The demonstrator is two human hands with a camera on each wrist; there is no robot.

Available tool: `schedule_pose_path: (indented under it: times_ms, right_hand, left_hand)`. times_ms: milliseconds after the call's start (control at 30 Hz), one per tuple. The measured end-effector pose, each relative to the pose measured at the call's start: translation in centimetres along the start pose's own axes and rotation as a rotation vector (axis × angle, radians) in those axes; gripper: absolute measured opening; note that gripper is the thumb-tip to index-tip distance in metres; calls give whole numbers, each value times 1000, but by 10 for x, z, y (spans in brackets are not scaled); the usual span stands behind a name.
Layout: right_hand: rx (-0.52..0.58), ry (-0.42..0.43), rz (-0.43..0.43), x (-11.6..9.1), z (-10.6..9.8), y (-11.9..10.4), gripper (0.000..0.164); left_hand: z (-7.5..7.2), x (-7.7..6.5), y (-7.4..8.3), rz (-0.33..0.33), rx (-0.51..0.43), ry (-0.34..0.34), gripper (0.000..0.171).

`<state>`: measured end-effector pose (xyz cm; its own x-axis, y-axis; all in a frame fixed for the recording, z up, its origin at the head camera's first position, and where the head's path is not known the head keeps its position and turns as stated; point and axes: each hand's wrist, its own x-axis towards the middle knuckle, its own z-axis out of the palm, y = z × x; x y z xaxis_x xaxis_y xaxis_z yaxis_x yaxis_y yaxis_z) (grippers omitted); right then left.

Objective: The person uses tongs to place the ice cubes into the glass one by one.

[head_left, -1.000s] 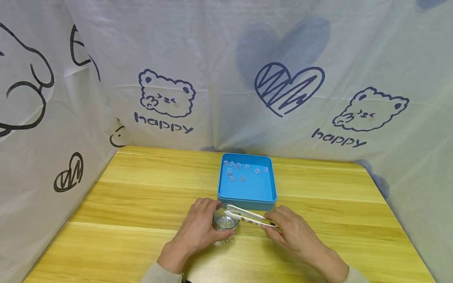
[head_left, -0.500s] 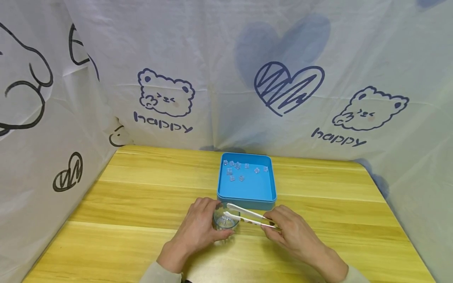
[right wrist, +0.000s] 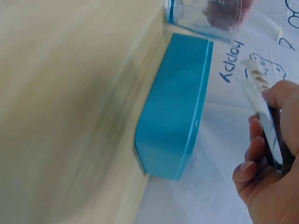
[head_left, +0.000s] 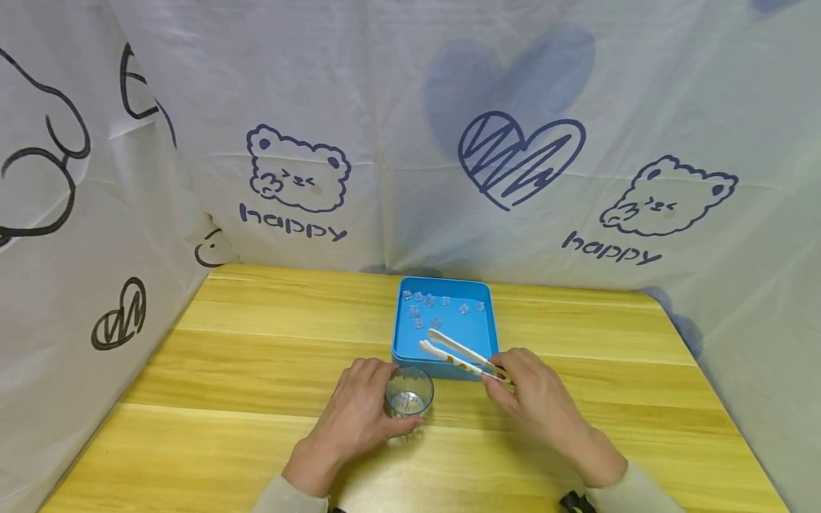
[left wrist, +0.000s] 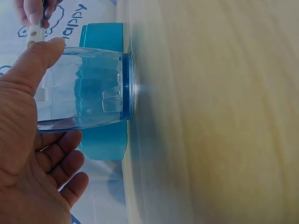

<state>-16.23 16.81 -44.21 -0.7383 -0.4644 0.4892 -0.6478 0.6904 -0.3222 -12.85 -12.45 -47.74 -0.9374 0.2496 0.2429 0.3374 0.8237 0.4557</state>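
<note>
My left hand [head_left: 359,410] grips a clear drinking glass [head_left: 410,393] by its side, thumb at the near side and fingers behind. The glass stands upright on the table, and a clear cube [left wrist: 111,100] shows inside near its base in the left wrist view. In my right hand [head_left: 539,392] is a pair of white tongs [head_left: 457,348] with brown spots, pinched between thumb and fingers. Their tips are parted with nothing between them, over the near part of a blue tray [head_left: 460,325]. Several small clear cubes [head_left: 428,301] lie mostly toward the tray's far side.
The tray's near wall stands just behind the glass. A yellow wood-grain table [head_left: 269,342] lies under everything. White cloth [head_left: 398,142] with drawn bears and hearts hangs behind the table and along its sides.
The tongs' tips parted at the glass, then my right hand moved them up and away, over the tray. My left hand has stayed on the glass.
</note>
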Motion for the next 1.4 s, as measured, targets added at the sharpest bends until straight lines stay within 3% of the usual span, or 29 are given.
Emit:
schedule_pose_path:
  times_ms: [267,600,733,1000,1400]
  right_hand:
    - [-77,-69,155,32,-4,18,22]
    - [-134,-172,208,54,3,30,18]
    - [-184,-196,204,59,8,32,22]
    - [-247,-192,113,63,15,33,24]
    - [-285,-210,88,63,23,33,23]
  left_hand:
    - [-1,0,0,1,2,8,77]
    - [1,0,0,2,-4,11,78]
    - [2,0,0,4,1,15,78]
    - [2,0,0,-1,10,11,78]
    - [2,-1,-1,-5,-11,9,76]
